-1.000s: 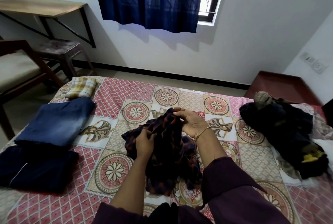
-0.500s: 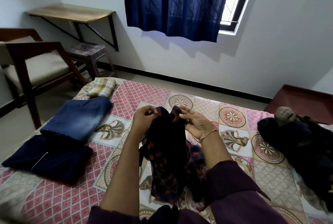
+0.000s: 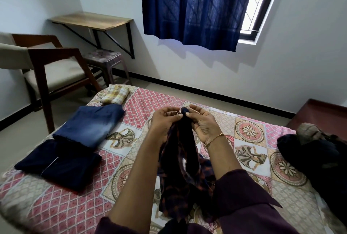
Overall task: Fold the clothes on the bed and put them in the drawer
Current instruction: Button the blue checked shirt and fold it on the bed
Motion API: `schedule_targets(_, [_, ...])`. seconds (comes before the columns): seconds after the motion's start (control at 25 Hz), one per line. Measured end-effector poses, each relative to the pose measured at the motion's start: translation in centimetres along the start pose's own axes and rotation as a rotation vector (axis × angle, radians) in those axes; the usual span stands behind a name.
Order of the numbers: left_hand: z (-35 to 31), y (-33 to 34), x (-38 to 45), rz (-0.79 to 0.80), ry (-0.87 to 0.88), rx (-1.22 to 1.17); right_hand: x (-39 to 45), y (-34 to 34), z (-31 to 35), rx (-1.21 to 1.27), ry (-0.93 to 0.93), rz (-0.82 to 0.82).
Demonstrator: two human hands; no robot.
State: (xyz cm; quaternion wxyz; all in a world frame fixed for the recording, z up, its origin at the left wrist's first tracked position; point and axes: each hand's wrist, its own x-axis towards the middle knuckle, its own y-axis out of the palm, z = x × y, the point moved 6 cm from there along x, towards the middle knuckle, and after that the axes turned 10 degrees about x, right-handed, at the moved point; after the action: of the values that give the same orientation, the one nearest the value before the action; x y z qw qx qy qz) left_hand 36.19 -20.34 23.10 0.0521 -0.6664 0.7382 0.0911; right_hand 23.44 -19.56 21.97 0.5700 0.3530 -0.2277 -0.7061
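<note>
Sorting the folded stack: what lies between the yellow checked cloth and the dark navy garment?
Folded blue denim jeans, in the head view, touching both.

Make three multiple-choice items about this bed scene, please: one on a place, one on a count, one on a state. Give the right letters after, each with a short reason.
1. Where does the folded checked cloth lie?
A. at the bed's far left corner
B. on the wooden chair
C. on the wall shelf

2. How many folded items lie along the left side of the bed?
A. one
B. three
C. five

3. In what state is the dark plaid garment?
A. folded flat on the bed
B. held up by both hands, hanging down
C. lying in the pile at the right

Answers:
1 A: it sits at the corner, beyond the folded blue jeans.
2 B: the checked cloth, the jeans and a folded dark navy garment.
3 B: the left hand and the right hand pinch its top edge, and the rest hangs down.
</note>
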Motion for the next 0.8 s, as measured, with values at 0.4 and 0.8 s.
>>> schedule_targets(0.4, [1.0, 0.9, -0.3, -0.219, 0.067, 0.098, -0.5, 0.2, 1.8, -0.43, -0.304, -0.077])
schedule_targets(0.8, [0.1, 0.0, -1.0, -0.407, 0.192, 0.322, -0.8, 0.7, 1.8, -0.572, -0.329, -0.019])
